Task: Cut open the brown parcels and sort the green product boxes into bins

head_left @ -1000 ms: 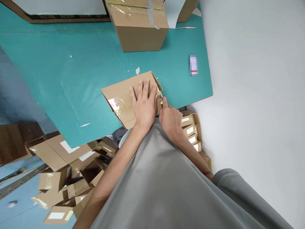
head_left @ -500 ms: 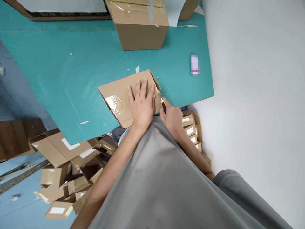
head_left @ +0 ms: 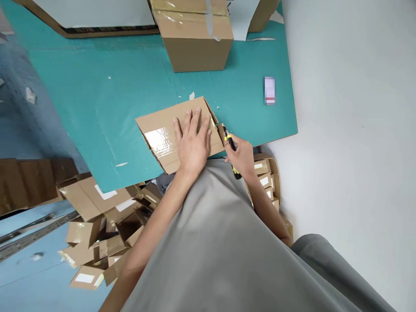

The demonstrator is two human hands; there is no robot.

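Observation:
A flat brown cardboard box (head_left: 162,128) with shiny clear tape lies near the front edge of the teal table (head_left: 97,99). My left hand (head_left: 192,143) lies flat on top of it, fingers spread and stretched out. My right hand (head_left: 242,155) is closed around a black and yellow utility knife (head_left: 231,145), whose tip is at the box's right end, beside a small raised flap.
A larger taped carton (head_left: 195,34) stands at the back of the table. A small blurred label (head_left: 269,90) lies at the right. Below the table's edge sit many small cardboard boxes (head_left: 97,225) and a box of labelled packs (head_left: 266,177). White floor lies right.
My right hand has drawn the knife back toward me along the box's right end, showing more of its handle. The left hand stays flat on the box.

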